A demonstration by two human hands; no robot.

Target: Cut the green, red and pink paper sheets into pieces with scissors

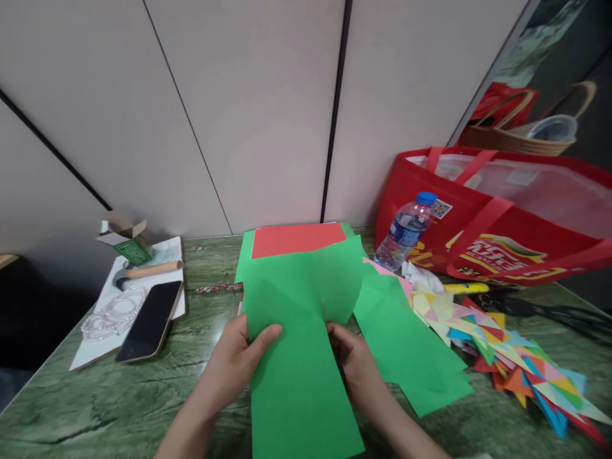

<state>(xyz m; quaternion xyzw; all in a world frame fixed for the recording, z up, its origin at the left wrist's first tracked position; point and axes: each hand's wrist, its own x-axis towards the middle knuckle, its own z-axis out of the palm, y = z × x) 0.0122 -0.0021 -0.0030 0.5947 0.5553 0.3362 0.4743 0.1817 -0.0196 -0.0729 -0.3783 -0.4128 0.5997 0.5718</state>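
Note:
A large green sheet of paper [291, 363] is held up over the table, with a cut running up its right side. My left hand [243, 354] grips its left edge, the thumb on top and the fingers behind. My right hand [351, 357] is closed at the cut, under the flap [339, 280] that bends away to the right. What its fingers hold is mostly hidden; only a small thin tip shows in the slit. Behind the held sheet lie red paper [296, 240] and more green paper [245, 255]. Cut green pieces [406, 344] rest to the right.
At left, a phone [150, 322], bead strands [115, 312], a small sickle [148, 270] and a small box [127, 242] sit on a white board. At right are a water bottle [404, 233], a red bag [478, 223], folded coloured paper [521, 363] and a black cable [549, 311].

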